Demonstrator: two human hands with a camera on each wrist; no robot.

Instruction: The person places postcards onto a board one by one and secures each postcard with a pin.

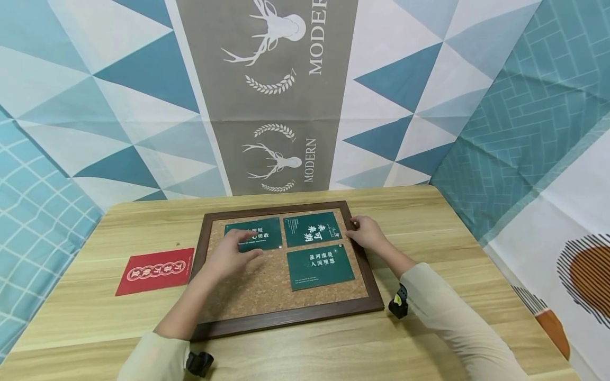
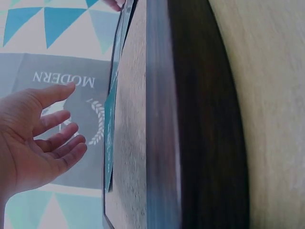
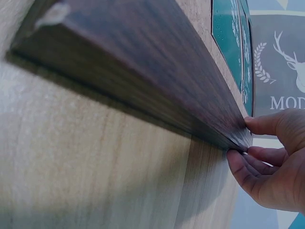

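A cork board [image 1: 252, 296] in a dark brown wooden frame lies on the table. Three green cards with white Chinese characters are on it: an upper-left card [image 1: 269, 233], partly behind my left hand, an upper-right card [image 1: 297, 225] and a lower-right card [image 1: 320, 272]. My left hand [image 1: 227, 256] hovers over the board's left half, fingers relaxed and apart, holding nothing; the left wrist view shows the hand [image 2: 43, 138] raised off the cork. My right hand [image 1: 369, 233] grips the frame's right side, thumb on top and fingers against the outer edge [image 3: 219, 114].
A red card [image 1: 154, 271] with white characters lies on the wooden table [image 1: 267, 352], beside the frame's left side. Behind the table hangs a patterned cloth [image 1: 281, 116] with deer heads and triangles. Black wrist devices [image 1: 199, 364] show at both sleeves.
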